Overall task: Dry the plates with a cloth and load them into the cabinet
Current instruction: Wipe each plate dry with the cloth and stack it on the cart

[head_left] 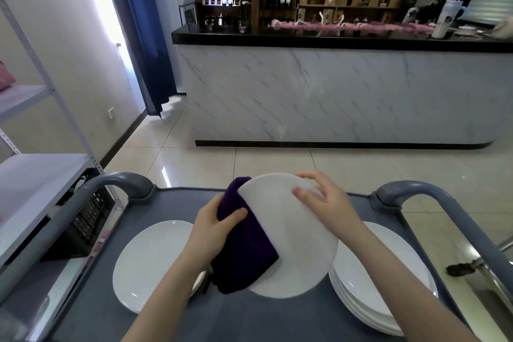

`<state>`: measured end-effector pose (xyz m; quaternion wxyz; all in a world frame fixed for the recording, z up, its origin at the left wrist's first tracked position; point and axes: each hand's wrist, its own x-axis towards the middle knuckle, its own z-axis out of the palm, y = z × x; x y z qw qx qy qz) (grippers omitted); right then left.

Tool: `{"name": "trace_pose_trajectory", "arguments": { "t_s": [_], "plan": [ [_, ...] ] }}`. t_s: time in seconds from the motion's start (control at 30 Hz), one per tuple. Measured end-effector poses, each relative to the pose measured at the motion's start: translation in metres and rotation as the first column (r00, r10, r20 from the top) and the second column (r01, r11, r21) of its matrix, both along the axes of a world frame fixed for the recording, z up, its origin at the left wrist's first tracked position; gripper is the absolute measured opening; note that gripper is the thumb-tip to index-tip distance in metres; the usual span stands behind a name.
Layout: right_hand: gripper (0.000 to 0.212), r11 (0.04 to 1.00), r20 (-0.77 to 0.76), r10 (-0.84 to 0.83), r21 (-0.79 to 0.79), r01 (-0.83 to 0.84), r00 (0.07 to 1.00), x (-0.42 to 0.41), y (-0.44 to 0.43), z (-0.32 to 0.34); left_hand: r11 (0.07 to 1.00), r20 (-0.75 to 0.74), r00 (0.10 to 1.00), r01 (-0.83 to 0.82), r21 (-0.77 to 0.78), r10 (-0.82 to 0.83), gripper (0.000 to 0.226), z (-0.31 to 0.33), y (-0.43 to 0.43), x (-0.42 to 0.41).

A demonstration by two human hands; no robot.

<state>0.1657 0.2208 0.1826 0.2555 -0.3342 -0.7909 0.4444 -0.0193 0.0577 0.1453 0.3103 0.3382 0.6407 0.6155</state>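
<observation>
While tilting the plate (294, 239) above the cart (249, 319), pinching its one-o'clock rim in the right hand (324, 203), leaving the face free; clutching the cloth (244, 253) in the left hand (213, 228), wiping the nine-o'clock edge.

Left hand (213, 219) clenched (thumb forward) — right hand (324, 200) spread-fingered

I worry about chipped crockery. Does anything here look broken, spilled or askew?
Nothing stands out. The round white plate gripped by the right hand looks whole, the dark purple cloth in the left hand lies against it, and the stack of white plates and the single white plate lie flat on the grey cart.
</observation>
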Motion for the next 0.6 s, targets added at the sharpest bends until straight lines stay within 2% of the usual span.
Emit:
{"name": "trace_pose_trajectory", "arguments": {
  "t_s": [0.03, 0.07, 0.17, 0.23, 0.3, 0.4, 0.47, 0.53, 0.6],
  "plan": [
    [0.011, 0.998, 0.035, 0.043, 0.043, -0.045, 0.998, -0.003, 0.001, 0.001, 0.998, -0.067, 0.996, 0.056, -0.027, -0.058, 0.026, 0.005, 0.001, -0.003],
    [0.006, 0.997, 0.025, 0.073, 0.021, -0.074, 0.997, -0.005, 0.000, 0.002, 0.995, -0.111, 0.989, 0.091, -0.052, -0.096, 0.027, 0.008, 0.002, -0.006],
    [0.017, 0.995, -0.074, 0.040, -0.085, -0.046, 0.996, -0.004, -0.004, -0.009, 0.992, -0.120, 0.988, 0.091, -0.086, -0.101, 0.024, 0.006, 0.004, -0.007],
    [0.021, 0.997, -0.099, -0.034, -0.079, 0.026, 0.994, -0.005, -0.008, -0.016, 0.997, -0.049, 0.998, 0.022, -0.078, -0.025, 0.023, -0.001, 0.005, -0.004],
    [0.029, 0.981, -0.166, -0.149, -0.148, 0.125, 0.975, -0.007, -0.014, -0.024, 0.995, 0.071, 0.994, -0.078, -0.055, 0.082, 0.023, -0.012, 0.003, -0.001],
    [0.037, 0.867, -0.319, -0.434, -0.403, 0.294, 0.843, -0.013, -0.025, -0.030, 0.983, 0.304, 0.936, -0.180, -0.018, 0.177, 0.026, -0.032, 0.001, 0.012],
    [0.034, 0.796, -0.335, -0.559, -0.475, 0.376, 0.758, -0.018, -0.032, -0.034, 0.972, 0.363, 0.904, -0.233, -0.025, 0.226, 0.029, -0.043, 0.004, 0.029],
    [0.032, 0.781, -0.331, -0.593, -0.459, 0.424, 0.734, -0.020, -0.036, -0.039, 0.957, 0.401, 0.872, -0.284, -0.055, 0.282, 0.027, -0.050, 0.007, 0.041],
    [0.023, 0.833, -0.297, -0.534, -0.345, 0.433, 0.791, -0.017, -0.036, -0.043, 0.946, 0.444, 0.838, -0.315, -0.079, 0.316, 0.022, -0.051, 0.008, 0.042]
  ]
}}
